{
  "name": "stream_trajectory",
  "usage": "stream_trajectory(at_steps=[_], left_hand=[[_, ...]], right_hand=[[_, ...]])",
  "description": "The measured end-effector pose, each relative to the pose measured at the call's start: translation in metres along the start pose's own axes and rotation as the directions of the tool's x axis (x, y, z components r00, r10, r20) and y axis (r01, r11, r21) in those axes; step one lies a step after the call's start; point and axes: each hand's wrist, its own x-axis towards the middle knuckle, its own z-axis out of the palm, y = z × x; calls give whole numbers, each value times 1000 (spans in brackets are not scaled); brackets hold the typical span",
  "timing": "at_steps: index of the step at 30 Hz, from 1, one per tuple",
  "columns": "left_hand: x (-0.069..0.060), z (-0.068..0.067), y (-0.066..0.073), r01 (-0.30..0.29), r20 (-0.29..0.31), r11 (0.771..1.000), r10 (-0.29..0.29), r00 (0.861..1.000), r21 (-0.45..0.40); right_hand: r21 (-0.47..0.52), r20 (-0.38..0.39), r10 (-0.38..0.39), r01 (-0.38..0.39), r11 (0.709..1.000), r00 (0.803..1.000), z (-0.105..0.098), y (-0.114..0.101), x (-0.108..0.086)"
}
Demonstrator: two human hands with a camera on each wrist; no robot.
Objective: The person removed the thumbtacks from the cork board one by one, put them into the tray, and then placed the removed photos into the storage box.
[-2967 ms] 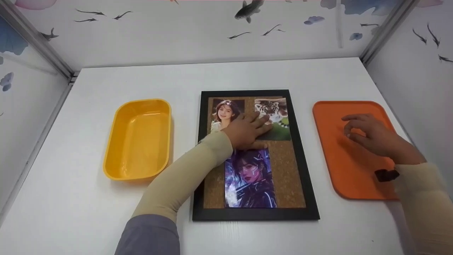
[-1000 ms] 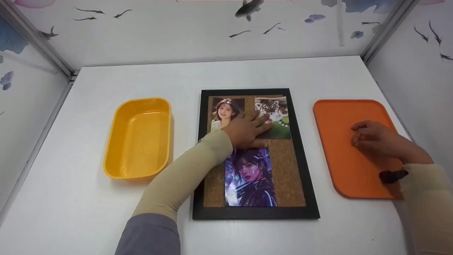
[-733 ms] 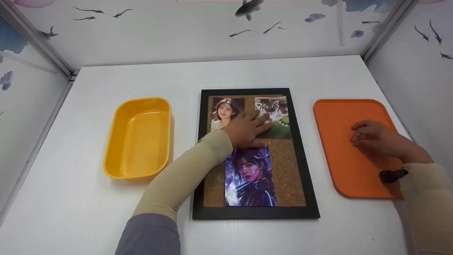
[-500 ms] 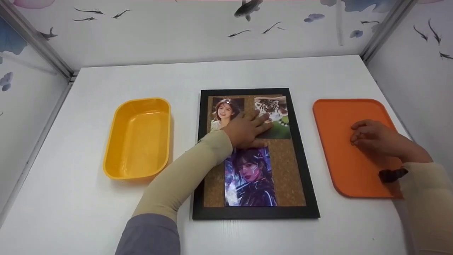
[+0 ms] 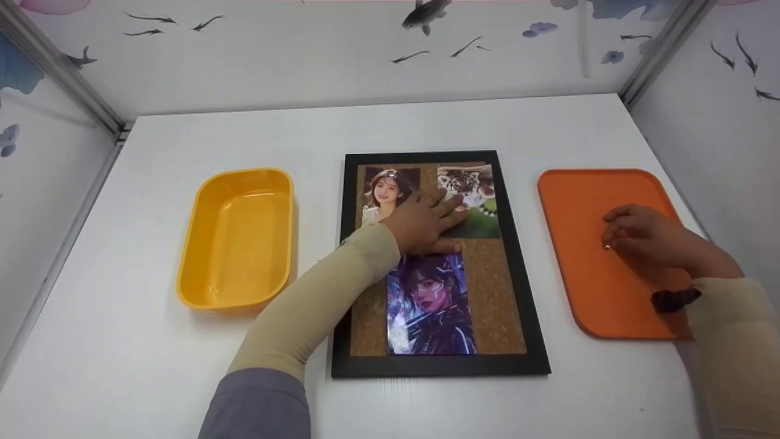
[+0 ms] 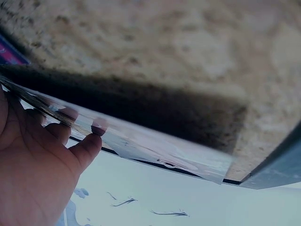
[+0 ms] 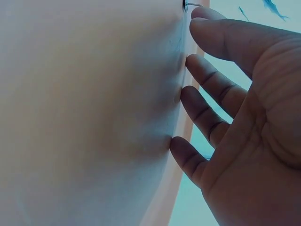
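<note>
A black-framed cork board (image 5: 496, 292) lies in the middle of the table with three pictures. My left hand (image 5: 423, 224) rests on it, fingers spread, between the portrait photo (image 5: 387, 189) and the tiger photo (image 5: 466, 183); its thumb lies by the top of the purple picture (image 5: 431, 305). The left wrist view shows these fingers (image 6: 87, 143) against a picture. Low over the orange tray (image 5: 579, 201), my right hand (image 5: 652, 239) pinches a small shiny pin (image 5: 607, 247). In the right wrist view the pin (image 7: 190, 4) is at the thumb and index tips, the other fingertips touching the tray surface.
A yellow tray with raised walls (image 5: 244, 244) stands to the left of the board. White panels with painted fish (image 5: 426, 17) and metal posts (image 5: 664, 55) enclose the table (image 5: 244, 134) at the back and sides.
Compared with three seconds ago, my right hand is farther right and nearer the person over the orange tray, its fingers drawn closer together. The left hand has stayed on the board.
</note>
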Motion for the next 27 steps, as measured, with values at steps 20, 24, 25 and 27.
stream_trajectory(at_steps=[20,24,25,27], left_hand=[[-1,0,1,-8,-13,1000,8,1000,-4],[-1,0,1,-9,-18,1000,9,1000,-18],[-1,0,0,-9,-18,1000,9,1000,-20],[-1,0,0,-10,-19,1000,9,1000,-22]], right_hand=[[-150,-19,117,-118,982,993,-5,-14,8],[-230,-67,1,-16,973,998,-4,-20,14],[-244,-74,-25,6,970,997,-4,-22,16],[-263,-81,-32,10,965,996,-4,-27,19]])
